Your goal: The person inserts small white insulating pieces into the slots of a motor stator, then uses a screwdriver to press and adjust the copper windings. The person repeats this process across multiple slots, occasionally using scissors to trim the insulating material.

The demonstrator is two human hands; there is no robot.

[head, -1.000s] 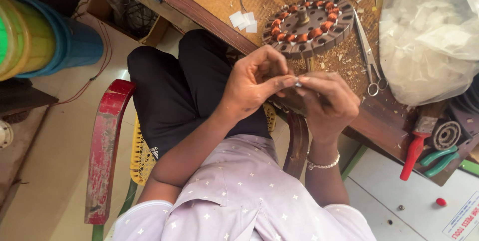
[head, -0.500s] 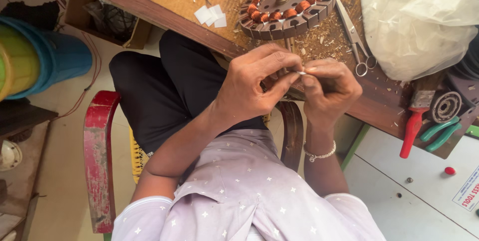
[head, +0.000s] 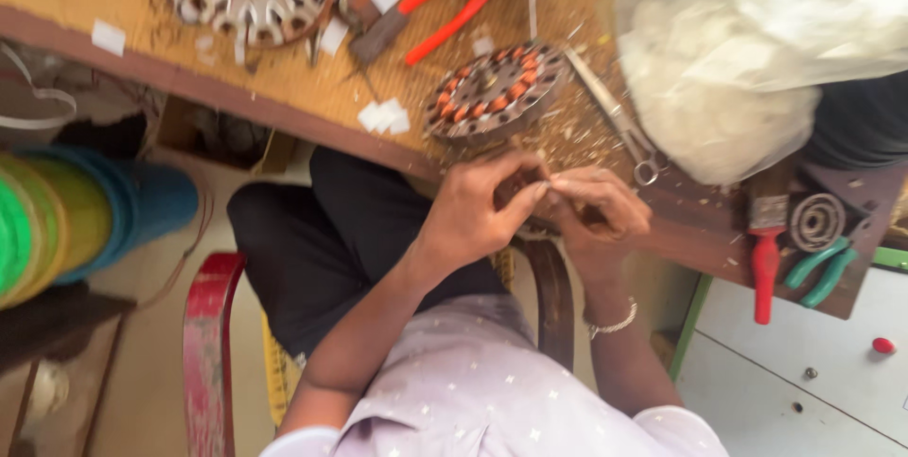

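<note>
thin pale strip [head: 553,180], small and blurred, pinched between left hand [head: 473,216] and right hand [head: 601,211] fingertips.

Orange-copper coils are seen on the dark stator [head: 494,95], centre top. Pliers [head: 437,10] are handled in bright orange-red. A lilac shirt [head: 482,400] is dotted white, bottom centre. Chair arm [head: 210,353]: worn red, lower left. Tubs [head: 57,220] at left are stacked green, yellow, blue.

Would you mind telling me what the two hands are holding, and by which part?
Both hands, left and right, pinch a small thin strip between their fingertips; it is too blurred to tell what it is or which part is gripped.
</note>
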